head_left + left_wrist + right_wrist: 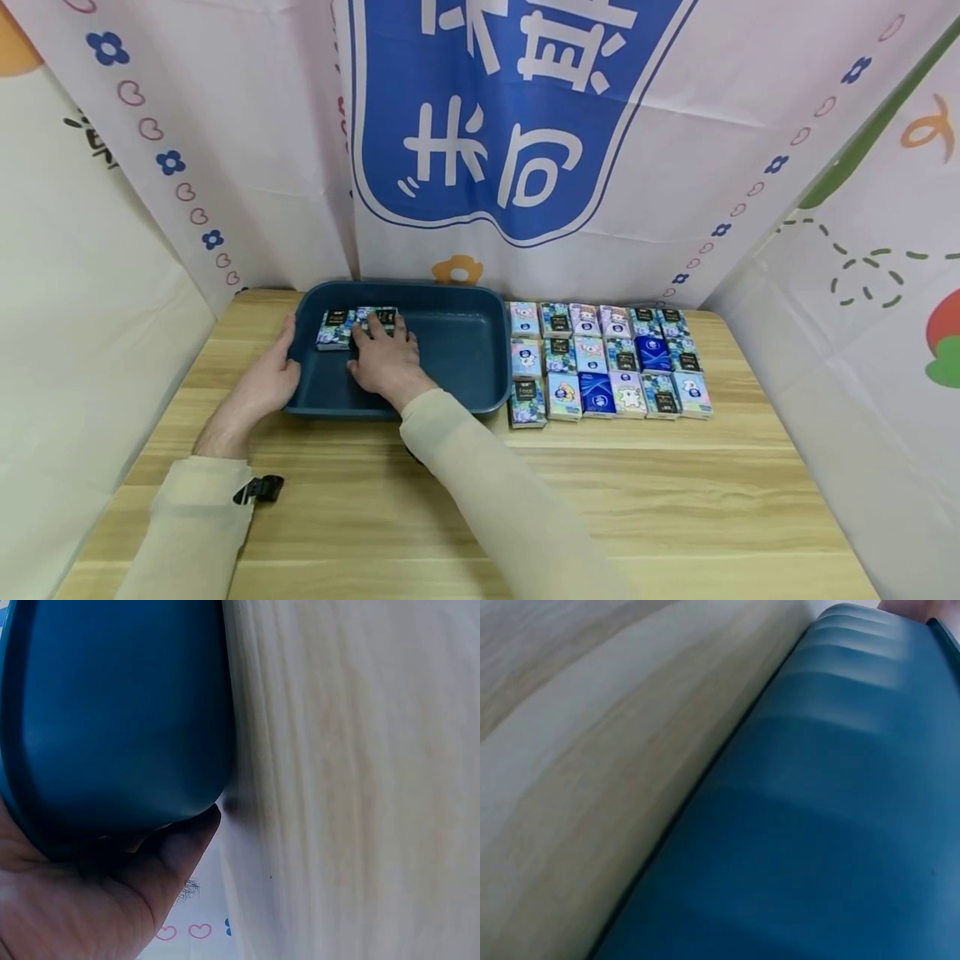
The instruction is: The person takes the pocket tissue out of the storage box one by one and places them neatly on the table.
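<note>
A dark teal plastic basin (465, 358) stands on the table. At its left end my left hand (258, 379) rests against the outer wall, fingers fairly straight; the left wrist view shows the thumb low on that wall. Inside, at the back left, lie two pocket tissue packs with dark floral print: one tissue pack (334, 328) is uncovered, while the other tissue pack (385, 316) is partly hidden under my right hand (386, 358). That hand's spread fingers touch the pack from above. The right wrist view shows mostly the basin's outer wall (802, 825).
Right of the basin, several tissue packs (590, 354) lie in close rows, printed floral, pastel cartoon or plain blue. The wooden table (600, 500) extends toward me. A white printed cloth (285, 208) hangs behind, with pale cloth walls at both sides.
</note>
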`<move>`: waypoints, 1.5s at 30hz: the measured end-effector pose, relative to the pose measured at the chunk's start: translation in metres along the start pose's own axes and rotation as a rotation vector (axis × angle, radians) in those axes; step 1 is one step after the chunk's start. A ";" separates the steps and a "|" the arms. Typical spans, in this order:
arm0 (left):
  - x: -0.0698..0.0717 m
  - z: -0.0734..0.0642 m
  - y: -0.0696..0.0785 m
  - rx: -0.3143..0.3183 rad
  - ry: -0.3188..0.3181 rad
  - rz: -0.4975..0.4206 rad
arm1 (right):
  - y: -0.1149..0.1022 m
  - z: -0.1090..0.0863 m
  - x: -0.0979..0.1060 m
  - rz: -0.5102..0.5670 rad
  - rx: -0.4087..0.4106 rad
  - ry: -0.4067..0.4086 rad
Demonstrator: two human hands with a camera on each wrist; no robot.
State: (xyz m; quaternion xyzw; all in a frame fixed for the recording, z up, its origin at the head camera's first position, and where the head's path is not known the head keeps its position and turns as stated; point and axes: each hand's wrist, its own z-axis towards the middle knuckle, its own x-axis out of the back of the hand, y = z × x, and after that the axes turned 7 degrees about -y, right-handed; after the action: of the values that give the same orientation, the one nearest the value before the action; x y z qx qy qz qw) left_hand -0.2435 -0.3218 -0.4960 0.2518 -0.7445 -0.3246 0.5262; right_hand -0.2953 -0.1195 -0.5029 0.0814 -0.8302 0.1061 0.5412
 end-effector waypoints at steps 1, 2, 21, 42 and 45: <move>-0.001 0.001 0.000 0.000 0.001 -0.003 | 0.001 -0.005 0.003 0.002 -0.002 -0.003; -0.001 0.001 0.000 0.001 0.002 -0.006 | 0.003 -0.008 0.005 0.011 -0.001 -0.005; -0.002 0.002 0.000 0.002 0.005 -0.021 | 0.050 -0.060 0.037 0.080 0.068 -0.042; -0.002 0.001 0.000 0.007 0.009 -0.018 | 0.034 -0.051 0.017 0.112 -0.013 0.108; -0.003 0.001 -0.001 0.013 0.010 -0.020 | 0.037 -0.025 0.001 0.095 -0.005 0.143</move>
State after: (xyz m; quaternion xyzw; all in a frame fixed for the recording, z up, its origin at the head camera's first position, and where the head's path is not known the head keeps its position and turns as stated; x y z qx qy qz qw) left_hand -0.2437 -0.3202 -0.4984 0.2644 -0.7415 -0.3236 0.5249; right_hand -0.2824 -0.0774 -0.4957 0.0326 -0.7925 0.1352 0.5938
